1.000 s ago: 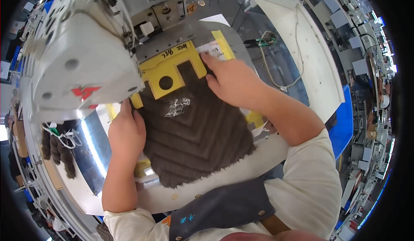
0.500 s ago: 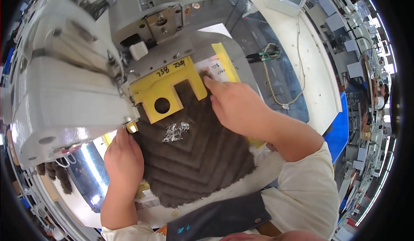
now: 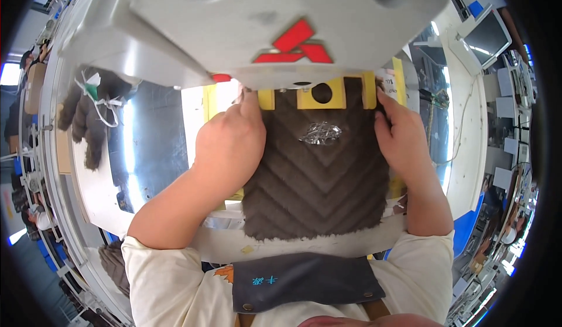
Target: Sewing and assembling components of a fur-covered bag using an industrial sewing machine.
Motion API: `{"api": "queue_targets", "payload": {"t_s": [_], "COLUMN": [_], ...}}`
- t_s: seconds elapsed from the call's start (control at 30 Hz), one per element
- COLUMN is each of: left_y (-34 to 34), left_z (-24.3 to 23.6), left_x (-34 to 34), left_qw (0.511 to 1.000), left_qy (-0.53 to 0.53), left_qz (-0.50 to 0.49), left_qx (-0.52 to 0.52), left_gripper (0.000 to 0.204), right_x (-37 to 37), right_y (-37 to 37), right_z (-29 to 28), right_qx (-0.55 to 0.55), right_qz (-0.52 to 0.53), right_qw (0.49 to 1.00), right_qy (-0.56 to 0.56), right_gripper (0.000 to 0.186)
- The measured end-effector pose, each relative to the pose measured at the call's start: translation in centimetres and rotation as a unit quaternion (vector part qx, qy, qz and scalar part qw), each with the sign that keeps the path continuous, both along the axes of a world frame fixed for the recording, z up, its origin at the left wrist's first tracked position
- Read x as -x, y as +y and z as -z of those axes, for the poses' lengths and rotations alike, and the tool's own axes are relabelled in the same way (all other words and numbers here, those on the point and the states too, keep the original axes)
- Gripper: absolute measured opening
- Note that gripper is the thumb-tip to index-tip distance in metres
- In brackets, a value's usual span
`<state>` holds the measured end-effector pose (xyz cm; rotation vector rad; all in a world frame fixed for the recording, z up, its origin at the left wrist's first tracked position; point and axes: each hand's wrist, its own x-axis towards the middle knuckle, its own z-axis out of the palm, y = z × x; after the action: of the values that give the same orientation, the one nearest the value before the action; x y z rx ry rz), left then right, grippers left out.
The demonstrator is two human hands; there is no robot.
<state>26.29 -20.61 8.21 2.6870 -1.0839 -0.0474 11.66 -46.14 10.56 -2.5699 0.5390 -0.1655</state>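
A brown plush fur piece (image 3: 316, 192) with chevron ridges lies in front of me under a sewing machine head (image 3: 252, 20). Across its far end sits a yellow template (image 3: 338, 97) with a round hole and cut-out slots. My left hand (image 3: 231, 140) is closed at the fur's far left edge, its fingertips close beneath the machine head. At the far right corner, my right hand (image 3: 405, 137) pinches the fur edge beside the template, thumb and forefinger nearly together. A crumpled clear, shiny wad (image 3: 321, 133) rests on the fur. The machine head hides the template's far part.
Dark fur scraps (image 3: 93, 128) with white loops hang at the left. A glossy bluish panel (image 3: 152, 145) lies left of my left arm. At the right are a thin cord (image 3: 480, 110), a blue bin (image 3: 470, 227) and a monitor (image 3: 489, 37). Other people sit at distant benches.
My view has turned and shifted left, so the machine head now fills the top middle. Both hands remain at the two sides of the fur and template.
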Motion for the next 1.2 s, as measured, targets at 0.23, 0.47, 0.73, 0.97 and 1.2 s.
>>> {"api": "queue_targets", "payload": {"t_s": [0.23,0.47,0.73,0.97,1.2], "left_y": [0.6,0.3,-0.1,0.0,-0.2], "left_z": [1.1,1.2,0.6,0.3,0.2], "left_x": [0.0,-0.3,-0.4,-0.3,-0.3], "left_qw": [0.996,0.997,0.999,0.999,1.0], "left_qy": [-0.068,-0.047,-0.007,-0.025,-0.028], "left_qz": [0.045,0.043,0.03,0.028,-0.002], "left_qx": [0.021,0.037,0.009,0.017,0.002], "left_gripper": [0.045,0.047,0.048,0.039,0.035], "right_x": [-0.1,0.0,0.5,0.2,-0.3], "right_y": [0.3,0.1,-0.7,-0.1,0.0], "right_z": [0.2,0.2,0.6,0.1,0.0], "right_qx": [-0.011,-0.008,0.014,0.041,0.062], "right_qz": [0.015,0.011,-0.013,0.014,-0.006], "right_qw": [1.0,1.0,1.0,0.999,0.998], "right_qy": [0.003,-0.012,-0.012,0.018,0.023], "right_gripper": [0.041,0.039,0.038,0.043,0.054]}}
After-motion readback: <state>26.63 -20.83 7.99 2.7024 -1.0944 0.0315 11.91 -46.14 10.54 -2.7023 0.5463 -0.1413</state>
